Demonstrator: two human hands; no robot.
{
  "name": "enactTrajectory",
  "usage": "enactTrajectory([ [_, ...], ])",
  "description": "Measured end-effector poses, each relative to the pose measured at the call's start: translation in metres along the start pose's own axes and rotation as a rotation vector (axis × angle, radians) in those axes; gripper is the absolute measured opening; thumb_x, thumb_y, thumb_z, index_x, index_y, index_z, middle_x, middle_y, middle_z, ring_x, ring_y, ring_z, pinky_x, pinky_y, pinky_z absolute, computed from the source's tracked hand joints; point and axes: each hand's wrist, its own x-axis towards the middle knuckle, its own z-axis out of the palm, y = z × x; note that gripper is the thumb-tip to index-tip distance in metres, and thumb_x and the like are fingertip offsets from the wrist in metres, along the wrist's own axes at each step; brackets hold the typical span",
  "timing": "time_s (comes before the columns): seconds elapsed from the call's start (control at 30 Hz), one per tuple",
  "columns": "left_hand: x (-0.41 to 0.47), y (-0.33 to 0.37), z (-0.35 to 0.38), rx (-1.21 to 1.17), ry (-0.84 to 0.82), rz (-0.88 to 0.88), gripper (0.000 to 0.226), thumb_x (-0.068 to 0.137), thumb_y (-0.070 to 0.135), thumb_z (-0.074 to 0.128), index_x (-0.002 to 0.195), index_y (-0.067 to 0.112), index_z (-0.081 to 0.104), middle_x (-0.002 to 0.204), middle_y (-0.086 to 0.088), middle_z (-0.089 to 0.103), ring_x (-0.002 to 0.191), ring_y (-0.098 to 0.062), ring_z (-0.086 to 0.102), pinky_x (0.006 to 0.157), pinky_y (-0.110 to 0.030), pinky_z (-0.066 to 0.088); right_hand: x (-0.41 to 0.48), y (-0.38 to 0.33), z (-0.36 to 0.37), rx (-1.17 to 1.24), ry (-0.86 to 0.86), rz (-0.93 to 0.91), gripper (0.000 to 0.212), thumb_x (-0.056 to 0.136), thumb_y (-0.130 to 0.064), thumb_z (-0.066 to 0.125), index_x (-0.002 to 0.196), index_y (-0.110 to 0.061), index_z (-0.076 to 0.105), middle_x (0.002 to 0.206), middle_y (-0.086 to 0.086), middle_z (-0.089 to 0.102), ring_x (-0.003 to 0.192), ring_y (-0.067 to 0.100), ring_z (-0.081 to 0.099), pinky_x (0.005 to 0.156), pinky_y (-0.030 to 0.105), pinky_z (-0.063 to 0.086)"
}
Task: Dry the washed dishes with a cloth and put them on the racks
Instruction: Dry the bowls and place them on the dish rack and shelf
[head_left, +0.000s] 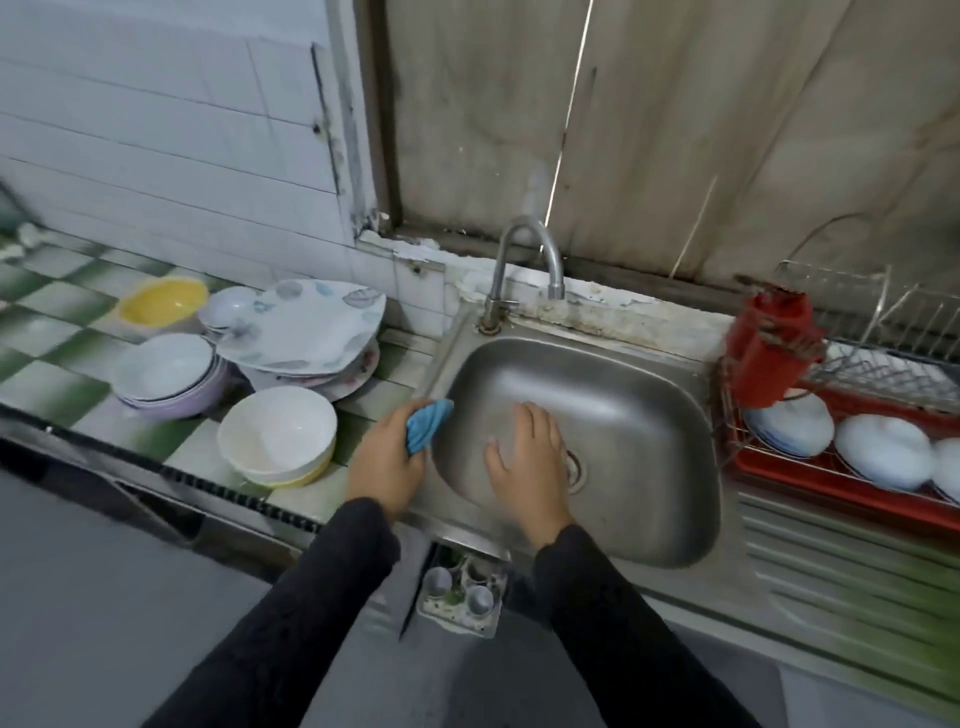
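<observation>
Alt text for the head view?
Left hand grips a blue cloth at the rim of a steel sink; the open right hand is over it. Stacked bowls and plates sit on the counter to its left, a red rack with white dishes right.

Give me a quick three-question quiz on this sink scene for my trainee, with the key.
1. True or false: the right hand is open over the sink and holds nothing.
2. The yellow bowl stands: A in the sink; B on the tiled counter left of the sink; C on a shelf.
3. Fill in: the blue cloth is gripped by the ___ hand.

Key: 1 true. 2 B. 3 left: the fingers of the left hand curl round it at the sink's left edge.
</observation>
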Motion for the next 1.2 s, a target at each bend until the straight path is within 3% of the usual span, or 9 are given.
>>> enactTrajectory([
  [0.2, 0.011, -0.072, -0.083, 0.087, 0.044, -0.038, 0.055, 0.077, -0.002, 0.059, 0.127, 0.023, 0.060, 0.119, -0.001, 0.066, 0.105, -0.024, 0.060, 0.084, -0.027, 0.043, 0.006, -0.097, 0.065, 0.065, -0.100, -0.089, 0.057, 0.101, -0.031, 0.052, 0.151, -0.006, 0.038, 0.156, 0.009, 0.040, 0.148, 0.028, 0.026, 0.123, 0.035, 0.014],
  [0.33, 0.007, -0.107, -0.129, 0.086, 0.090, -0.074, 0.056, 0.074, -0.003, 0.055, 0.123, 0.023, 0.063, 0.120, 0.000, 0.066, 0.106, -0.022, 0.060, 0.087, -0.029, 0.045, 0.011, -0.146, 0.098, 0.042, -0.138, -0.140, 0.054, 0.099, -0.030, 0.054, 0.145, -0.004, 0.045, 0.146, 0.013, 0.049, 0.140, 0.031, 0.038, 0.119, 0.041, 0.027],
  [0.5, 0.006, -0.147, -0.170, 0.084, 0.137, -0.148, 0.053, 0.079, 0.000, 0.057, 0.123, 0.029, 0.062, 0.119, 0.007, 0.066, 0.105, -0.016, 0.059, 0.087, -0.030, 0.046, 0.022, -0.193, 0.135, -0.022, -0.195, -0.190, 0.052, 0.099, -0.034, 0.052, 0.145, -0.010, 0.046, 0.141, 0.010, 0.054, 0.135, 0.029, 0.040, 0.112, 0.040, 0.026],
  [0.63, 0.017, -0.182, -0.195, 0.076, 0.169, -0.215, 0.049, 0.082, 0.005, 0.061, 0.122, 0.032, 0.062, 0.115, 0.007, 0.067, 0.101, -0.016, 0.061, 0.087, -0.033, 0.049, 0.040, -0.218, 0.174, -0.015, -0.242, -0.213, 0.051, 0.098, -0.033, 0.053, 0.143, -0.010, 0.048, 0.143, 0.011, 0.053, 0.141, 0.032, 0.036, 0.115, 0.044, 0.026],
  [0.97, 0.118, -0.263, -0.256, 0.131, 0.154, -0.303, 0.052, 0.079, -0.002, 0.055, 0.124, 0.022, 0.061, 0.117, -0.002, 0.066, 0.101, -0.024, 0.059, 0.081, -0.028, 0.040, 0.139, -0.296, 0.263, 0.020, -0.308, -0.241, 0.050, 0.098, -0.028, 0.053, 0.142, -0.005, 0.048, 0.141, 0.014, 0.053, 0.137, 0.034, 0.039, 0.119, 0.044, 0.026],
  [1.2, 0.182, -0.307, -0.285, 0.095, 0.174, -0.342, 0.044, 0.083, 0.000, 0.051, 0.119, 0.025, 0.061, 0.104, 0.001, 0.067, 0.090, -0.021, 0.059, 0.075, -0.030, 0.045, 0.210, -0.344, 0.297, -0.014, -0.338, -0.239, 0.037, 0.099, -0.028, 0.051, 0.130, -0.009, 0.054, 0.129, 0.011, 0.059, 0.124, 0.028, 0.048, 0.106, 0.037, 0.038],
])
